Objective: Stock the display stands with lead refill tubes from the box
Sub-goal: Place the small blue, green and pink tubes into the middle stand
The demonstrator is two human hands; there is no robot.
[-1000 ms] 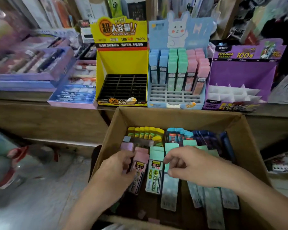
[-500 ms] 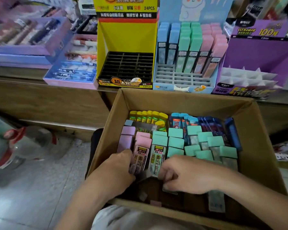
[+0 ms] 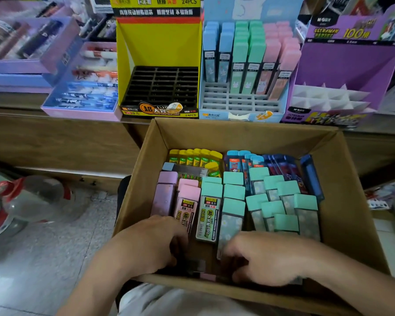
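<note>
One long wooden surface (image 3: 14, 100) crosses my view, and the open cardboard box (image 3: 342, 201) sits before it. On the surface stand the yellow stand (image 3: 157, 46), the blue stand (image 3: 240, 103) (tubes in its back rows) and the purple stand (image 3: 342, 65). Both hands reach into the box's near end with fingers curled down: left hand (image 3: 151, 245) at a pink tube (image 3: 187, 206), right hand (image 3: 267, 258) at a mint tube (image 3: 232, 215). Whether they grasp, I cannot tell. The lead refill tubes (image 3: 283, 190) lie packed inside the box.
</note>
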